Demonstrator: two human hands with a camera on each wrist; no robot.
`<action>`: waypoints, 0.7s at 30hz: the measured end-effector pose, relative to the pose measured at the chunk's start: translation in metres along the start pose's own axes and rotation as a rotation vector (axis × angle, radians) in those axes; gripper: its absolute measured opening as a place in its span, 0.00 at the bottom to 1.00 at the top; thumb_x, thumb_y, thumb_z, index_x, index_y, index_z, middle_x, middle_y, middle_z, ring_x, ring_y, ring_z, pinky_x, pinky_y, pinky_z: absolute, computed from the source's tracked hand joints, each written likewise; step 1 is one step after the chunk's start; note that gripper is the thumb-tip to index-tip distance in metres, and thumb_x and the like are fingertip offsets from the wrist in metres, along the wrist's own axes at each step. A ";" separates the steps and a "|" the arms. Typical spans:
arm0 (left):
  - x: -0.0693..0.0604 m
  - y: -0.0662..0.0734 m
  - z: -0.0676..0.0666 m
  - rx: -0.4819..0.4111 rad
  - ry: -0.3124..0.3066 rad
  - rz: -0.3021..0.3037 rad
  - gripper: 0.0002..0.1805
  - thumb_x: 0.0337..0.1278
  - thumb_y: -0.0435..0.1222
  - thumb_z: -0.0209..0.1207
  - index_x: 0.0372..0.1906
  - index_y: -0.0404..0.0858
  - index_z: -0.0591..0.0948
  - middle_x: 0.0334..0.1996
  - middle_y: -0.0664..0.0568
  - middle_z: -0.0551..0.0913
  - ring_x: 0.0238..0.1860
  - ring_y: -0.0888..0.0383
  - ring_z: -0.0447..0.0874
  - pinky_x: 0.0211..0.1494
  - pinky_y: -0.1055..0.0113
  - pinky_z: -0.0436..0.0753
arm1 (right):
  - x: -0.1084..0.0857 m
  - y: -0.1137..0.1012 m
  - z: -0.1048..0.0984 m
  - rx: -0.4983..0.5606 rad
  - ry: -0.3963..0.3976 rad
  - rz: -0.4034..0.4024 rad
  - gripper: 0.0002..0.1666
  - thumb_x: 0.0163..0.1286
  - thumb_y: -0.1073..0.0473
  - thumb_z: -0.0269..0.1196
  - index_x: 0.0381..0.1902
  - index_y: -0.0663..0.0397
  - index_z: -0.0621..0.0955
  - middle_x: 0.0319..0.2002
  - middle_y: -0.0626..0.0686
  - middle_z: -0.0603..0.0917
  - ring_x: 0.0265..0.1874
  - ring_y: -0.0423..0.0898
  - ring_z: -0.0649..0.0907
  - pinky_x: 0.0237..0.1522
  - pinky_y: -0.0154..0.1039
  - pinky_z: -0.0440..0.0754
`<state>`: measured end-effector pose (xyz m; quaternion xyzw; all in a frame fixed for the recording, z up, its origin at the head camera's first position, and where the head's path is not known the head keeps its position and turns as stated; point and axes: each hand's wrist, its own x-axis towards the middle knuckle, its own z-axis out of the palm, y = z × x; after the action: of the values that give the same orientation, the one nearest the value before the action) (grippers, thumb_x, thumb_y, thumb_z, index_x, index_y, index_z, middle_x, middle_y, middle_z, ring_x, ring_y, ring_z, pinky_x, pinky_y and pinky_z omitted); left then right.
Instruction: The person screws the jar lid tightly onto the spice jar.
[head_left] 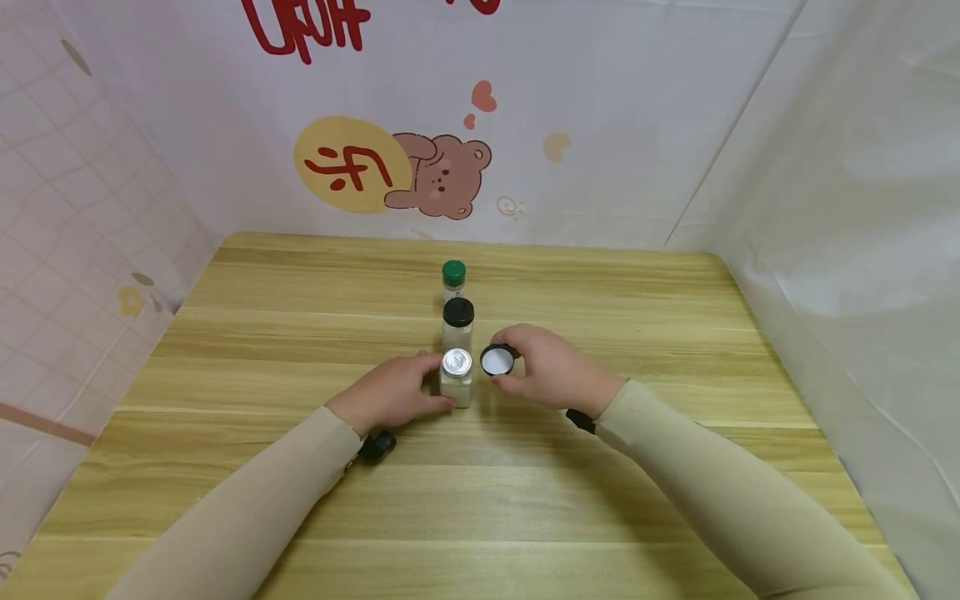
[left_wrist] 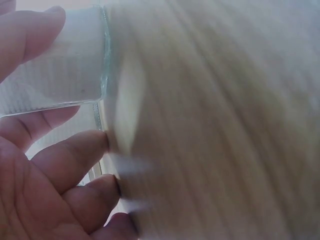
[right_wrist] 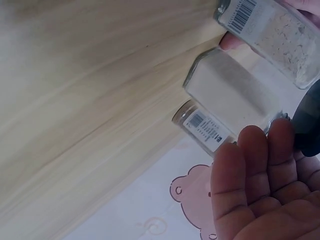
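A square glass jar [head_left: 456,388] with a silver seal over its mouth stands on the table, pale contents inside. My left hand [head_left: 393,390] grips it from the left, thumb on the near side. In the right wrist view this jar [right_wrist: 287,47] shows a barcode label. Just to its right, my right hand [head_left: 551,367] pinches a black lid [head_left: 497,360], its white inner face showing. Behind the jar stands a second glass jar [head_left: 457,333] with its black lid on, and farther back a small green-capped bottle [head_left: 453,279].
The wooden table [head_left: 600,500] runs back to a white cloth backdrop [head_left: 615,100] printed with a bear and red characters. More cloth hangs at the left and right sides. Dark wrist cameras sit under both wrists.
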<state>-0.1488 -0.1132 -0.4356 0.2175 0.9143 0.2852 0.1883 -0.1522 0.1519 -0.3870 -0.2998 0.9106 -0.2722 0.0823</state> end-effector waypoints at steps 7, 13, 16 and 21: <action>0.000 -0.001 0.000 -0.002 0.000 -0.002 0.31 0.61 0.53 0.73 0.68 0.54 0.79 0.75 0.39 0.73 0.77 0.36 0.69 0.77 0.41 0.73 | 0.004 -0.004 0.004 0.005 -0.001 -0.025 0.18 0.67 0.58 0.73 0.51 0.57 0.83 0.45 0.49 0.88 0.48 0.46 0.87 0.58 0.45 0.86; 0.000 0.000 0.000 0.002 -0.002 -0.005 0.31 0.62 0.53 0.72 0.69 0.54 0.78 0.76 0.37 0.71 0.78 0.36 0.67 0.78 0.40 0.71 | 0.005 -0.005 0.006 -0.008 -0.008 -0.027 0.19 0.67 0.58 0.73 0.52 0.58 0.83 0.46 0.50 0.87 0.49 0.47 0.87 0.57 0.47 0.86; 0.000 0.000 -0.001 0.005 0.000 -0.004 0.31 0.62 0.52 0.73 0.69 0.55 0.79 0.76 0.36 0.71 0.78 0.36 0.67 0.78 0.40 0.71 | 0.005 -0.006 0.007 -0.012 -0.005 -0.030 0.19 0.67 0.58 0.73 0.52 0.59 0.82 0.46 0.50 0.87 0.48 0.46 0.87 0.57 0.48 0.87; 0.000 -0.001 0.000 0.009 0.002 -0.002 0.31 0.61 0.52 0.73 0.69 0.54 0.78 0.75 0.37 0.73 0.77 0.36 0.69 0.77 0.40 0.71 | 0.005 -0.007 0.007 -0.015 0.007 -0.038 0.19 0.66 0.59 0.73 0.52 0.58 0.82 0.46 0.50 0.87 0.48 0.46 0.86 0.56 0.45 0.86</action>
<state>-0.1494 -0.1138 -0.4364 0.2173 0.9160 0.2810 0.1865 -0.1505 0.1408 -0.3890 -0.3167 0.9071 -0.2677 0.0717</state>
